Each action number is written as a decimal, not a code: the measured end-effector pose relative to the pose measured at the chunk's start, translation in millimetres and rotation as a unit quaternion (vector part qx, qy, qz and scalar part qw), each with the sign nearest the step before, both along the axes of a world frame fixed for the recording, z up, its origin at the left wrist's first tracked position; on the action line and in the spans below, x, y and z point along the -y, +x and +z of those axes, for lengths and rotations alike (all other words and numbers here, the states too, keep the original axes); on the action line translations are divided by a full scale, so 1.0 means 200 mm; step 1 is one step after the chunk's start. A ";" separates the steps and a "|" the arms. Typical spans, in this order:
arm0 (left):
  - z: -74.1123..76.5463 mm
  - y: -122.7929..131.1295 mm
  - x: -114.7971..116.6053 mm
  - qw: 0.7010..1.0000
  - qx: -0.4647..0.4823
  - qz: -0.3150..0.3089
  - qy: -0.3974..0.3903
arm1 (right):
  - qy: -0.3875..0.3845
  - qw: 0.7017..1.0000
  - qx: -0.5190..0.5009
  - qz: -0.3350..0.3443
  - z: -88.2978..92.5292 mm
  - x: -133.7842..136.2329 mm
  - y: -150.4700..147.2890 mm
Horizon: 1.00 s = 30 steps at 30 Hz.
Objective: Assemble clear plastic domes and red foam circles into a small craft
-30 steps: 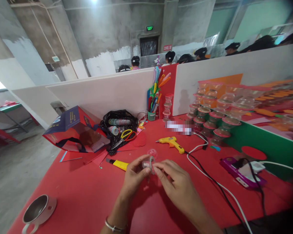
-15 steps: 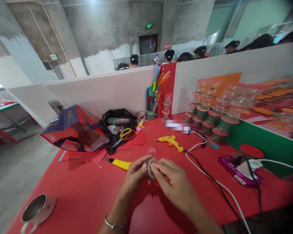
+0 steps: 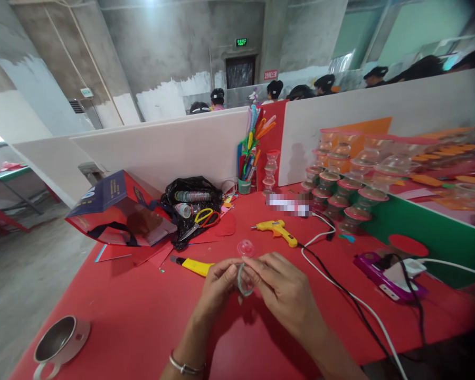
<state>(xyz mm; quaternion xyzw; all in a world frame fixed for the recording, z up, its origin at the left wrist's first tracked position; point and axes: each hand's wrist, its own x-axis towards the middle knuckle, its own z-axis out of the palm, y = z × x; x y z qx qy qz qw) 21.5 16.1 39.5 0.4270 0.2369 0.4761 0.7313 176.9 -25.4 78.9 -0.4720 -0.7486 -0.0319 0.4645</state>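
Note:
Between my two hands is a small clear plastic cup [image 3: 245,281] with a pale round rim, tilted so its opening faces me. My left hand [image 3: 220,279] pinches its left side with thumb and fingers. On the other side, the fingertips of my right hand [image 3: 279,282] close on the upper right of the rim. Just beyond my fingers a clear round plastic piece [image 3: 246,247] lies on the red table [image 3: 142,322]. A yellow utility knife [image 3: 196,266] rests beside my left hand, and a yellow glue gun [image 3: 277,230] lies farther back.
Stacked clear cups [image 3: 334,190] stand at the back right. A purple power strip [image 3: 388,277] and cables lie on the right. Toward the back left are scissors [image 3: 201,221], a black plastic bag [image 3: 193,186] and a paper bag [image 3: 114,208]. A mug [image 3: 63,340] stands front left.
The cup has turned between my fingers, so its rim now shows as a wider oval lower down. My right fingers have shifted along the rim toward its top.

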 end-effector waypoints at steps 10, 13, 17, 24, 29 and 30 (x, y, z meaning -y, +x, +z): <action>-0.01 0.02 0.01 1.000 -0.012 -0.009 0.007 | 0.039 0.999 0.021 -0.009 -0.02 -0.02 -0.01; -0.01 0.02 0.01 1.000 -0.012 -0.011 0.009 | 0.069 0.997 0.021 -0.020 -0.02 -0.02 -0.01; -0.01 0.01 0.00 1.000 0.003 -0.011 0.006 | 0.022 0.999 -0.009 0.023 -0.02 -0.02 0.00; -0.03 0.01 -0.01 1.000 0.006 -0.016 0.013 | 0.061 0.998 0.032 0.000 -0.03 -0.03 -0.01; -0.03 0.02 -0.01 1.000 -0.004 -0.013 0.010 | 0.087 0.994 0.065 -0.022 -0.02 -0.02 -0.01; -0.03 0.02 -0.01 1.000 -0.010 -0.010 0.006 | 0.090 0.993 0.068 -0.024 -0.02 -0.02 -0.01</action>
